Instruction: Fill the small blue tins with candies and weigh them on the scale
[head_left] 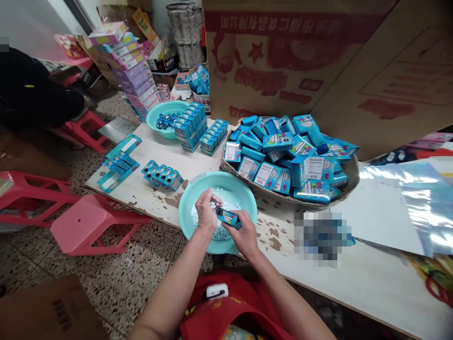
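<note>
Over a turquoise basin (pixel 244 189) of small pale candies (pixel 221 234), my right hand (pixel 246 231) grips a small blue candy box (pixel 227 216). The box lies tilted, and a dark round hole in its end faces my other hand. My left hand (pixel 206 208) is curled beside that end, with a few white candies showing at its fingers. Further left on the table, several similar boxes with round holes (pixel 163 175) stand in a row. A large cardboard tray (pixel 354 177) heaped with blue boxes (pixel 278 141) sits to the right of the basin.
Behind stand stacked blue boxes (pixel 191 125) and a second turquoise basin (pixel 152 115) with dark blue pieces. A big carton (pixel 269 61) rises behind the tray. Pink stools (pixel 85 226) stand left of the table (pixel 382 283). A person in dark clothes (pixel 31 89) sits far left.
</note>
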{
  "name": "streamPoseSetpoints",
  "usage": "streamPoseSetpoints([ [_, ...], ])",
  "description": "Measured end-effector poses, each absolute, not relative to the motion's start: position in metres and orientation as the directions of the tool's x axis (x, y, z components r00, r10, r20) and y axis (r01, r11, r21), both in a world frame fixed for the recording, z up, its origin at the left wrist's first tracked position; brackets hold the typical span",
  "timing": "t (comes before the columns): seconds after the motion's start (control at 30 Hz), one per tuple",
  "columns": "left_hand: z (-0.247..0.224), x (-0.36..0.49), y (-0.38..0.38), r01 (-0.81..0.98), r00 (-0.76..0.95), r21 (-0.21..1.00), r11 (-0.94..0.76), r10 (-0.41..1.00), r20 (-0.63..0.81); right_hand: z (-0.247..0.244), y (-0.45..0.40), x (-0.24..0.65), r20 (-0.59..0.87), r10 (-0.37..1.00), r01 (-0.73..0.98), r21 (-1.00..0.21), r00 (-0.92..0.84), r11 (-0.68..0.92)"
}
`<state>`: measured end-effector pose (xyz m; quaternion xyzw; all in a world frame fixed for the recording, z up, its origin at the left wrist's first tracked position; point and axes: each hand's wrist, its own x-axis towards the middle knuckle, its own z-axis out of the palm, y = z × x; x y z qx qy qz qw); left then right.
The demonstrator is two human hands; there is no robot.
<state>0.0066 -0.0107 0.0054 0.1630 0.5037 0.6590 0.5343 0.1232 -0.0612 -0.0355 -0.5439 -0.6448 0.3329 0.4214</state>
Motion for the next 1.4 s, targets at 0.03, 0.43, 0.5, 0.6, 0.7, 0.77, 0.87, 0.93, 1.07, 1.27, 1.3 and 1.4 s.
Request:
streamPoseSetpoints([
  [0.03, 0.008, 0.006, -0.010, -0.542, -0.376, 0.838, 0.061, 0.874, -0.307, -0.032, -0.061, 0.123, 0.186, 0.981, 0.425, -0.885, -0.052, 0.191],
  [0.43, 0.029, 0.011, -0.007, -0.475, -0.418, 0.880, 0.001, 0.880, -0.227, -0.001, -0.057, 0.124, 0.220, 0.973, 0.470, -0.853, -0.069, 0.226],
  [0.5, 0.030, 0.013, -0.006, -0.457, -0.433, 0.889, -0.016, 0.878, -0.207, 0.000, -0.054, 0.126, 0.226, 0.970, 0.465, -0.852, -0.090, 0.241],
  [0.6, 0.033, 0.015, -0.005, -0.471, -0.472, 0.881, -0.038, 0.855, -0.215, 0.000, -0.051, 0.128, 0.224, 0.969, 0.450, -0.858, -0.107, 0.248],
  [0.7, 0.043, 0.015, -0.005, -0.531, -0.435, 0.847, 0.024, 0.850, -0.297, 0.002, -0.052, 0.131, 0.214, 0.974, 0.427, -0.876, -0.077, 0.226],
  [0.77, 0.050, 0.011, -0.004, -0.582, -0.364, 0.809, 0.085, 0.862, -0.353, 0.007, -0.055, 0.141, 0.196, 0.979, 0.394, -0.897, -0.054, 0.202],
  [0.87, 0.048, 0.001, 0.000, -0.678, -0.281, 0.725, 0.118, 0.871, -0.404, 0.017, -0.061, 0.171, 0.191, 0.982, 0.335, -0.924, -0.011, 0.184],
  [0.93, 0.036, 0.000, 0.001, -0.699, -0.240, 0.678, 0.229, 0.817, -0.524, 0.022, -0.070, 0.201, 0.207, 0.977, 0.321, -0.929, 0.044, 0.182],
  [1.07, -0.004, 0.013, -0.016, -0.633, -0.090, 0.516, 0.577, 0.608, -0.789, 0.010, -0.102, 0.265, 0.214, 0.959, 0.335, -0.931, 0.185, 0.144],
  [1.27, -0.042, 0.035, -0.036, -0.625, -0.152, 0.450, 0.638, 0.466, -0.872, -0.061, -0.133, 0.312, 0.154, 0.939, 0.392, -0.920, 0.309, 0.023],
  [1.3, -0.044, 0.037, -0.035, -0.618, -0.171, 0.457, 0.640, 0.459, -0.872, -0.073, -0.133, 0.314, 0.152, 0.938, 0.399, -0.917, 0.312, 0.016],
  [1.4, -0.044, 0.039, -0.031, -0.598, -0.192, 0.482, 0.641, 0.469, -0.862, -0.101, -0.128, 0.313, 0.153, 0.938, 0.408, -0.913, 0.312, 0.013],
])
